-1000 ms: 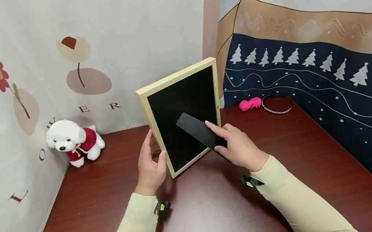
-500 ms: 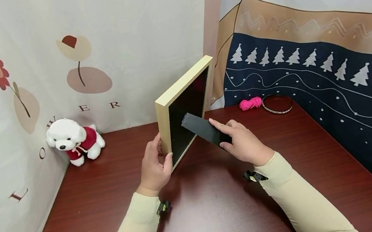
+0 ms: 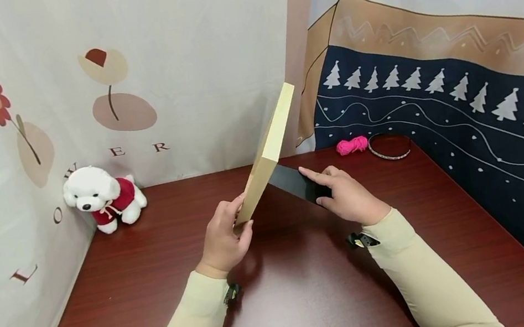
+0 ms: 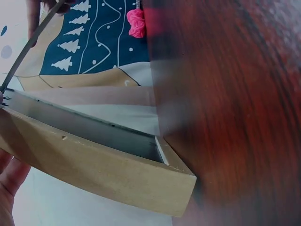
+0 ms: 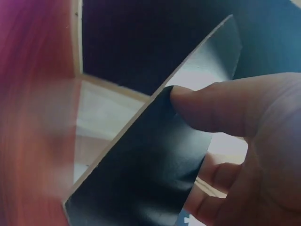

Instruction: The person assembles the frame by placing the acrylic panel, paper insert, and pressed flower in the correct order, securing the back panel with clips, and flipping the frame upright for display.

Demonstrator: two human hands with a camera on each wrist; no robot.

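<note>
A wood-framed board (image 3: 257,186) with a black recessed panel (image 5: 127,42) stands tilted, its pale edge toward the head view. My left hand (image 3: 224,238) grips that near edge between thumb and fingers. In the left wrist view the frame's side (image 4: 103,155) reaches down to the tabletop. A flat, stiff black strip (image 3: 295,184) with a pale cut edge is pinched in my right hand (image 3: 346,193), thumb on one face (image 5: 197,108). The strip slants toward the panel; its far end is hidden behind the frame in the head view.
A white toy dog (image 3: 103,197) in a red jacket sits at the back left of the dark red table (image 3: 149,291). Pink yarn (image 3: 351,145) and a thin hoop (image 3: 390,154) lie at the back right. Printed curtains (image 3: 206,54) close off the back and sides.
My left hand has turned the board edge-on, so its black face no longer shows in the head view. My right hand has shifted slightly right with the strip.
</note>
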